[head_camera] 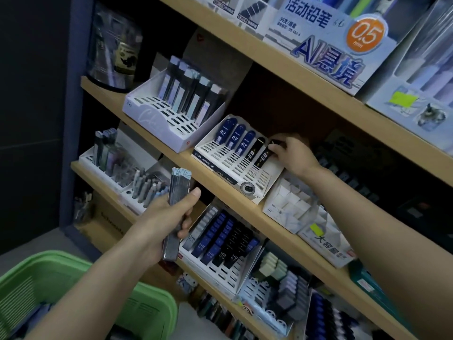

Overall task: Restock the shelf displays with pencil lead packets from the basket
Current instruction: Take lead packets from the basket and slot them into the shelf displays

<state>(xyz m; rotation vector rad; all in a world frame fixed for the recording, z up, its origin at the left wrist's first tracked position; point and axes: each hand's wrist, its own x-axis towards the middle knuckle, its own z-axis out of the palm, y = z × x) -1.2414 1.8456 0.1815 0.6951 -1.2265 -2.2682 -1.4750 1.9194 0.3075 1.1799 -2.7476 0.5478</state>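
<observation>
Head view puts the black lead packet [264, 158] in the rightmost filled column of the slotted display tray [218, 169] on the middle shelf [208, 182], lying beside a second black packet [255, 153] and three blue packets [232, 139]. My right hand [291, 153] has its fingers curled over the packet's top end, pinching it where it meets the back of the tray. I judge it is being seated, though I cannot tell whether its lower end is down in a slot. My left hand [166, 217] is clamped round a tall bundle of packets [180, 190], held upright in front of the shelf below, with the thumb pressed along one side. The green basket [61, 263] sits low at the left, under that forearm. The main risk is the packet sitting crooked. If I let go before it lies flat in its column, it may slide down the sloped slots or tip onto its neighbour. A push too far to the side could knock the black and blue rows out of line. The bundle is gripped only near its lower half, so a loose squeeze while I attend to the right side could let packets fan out and drop to the floor.
</observation>
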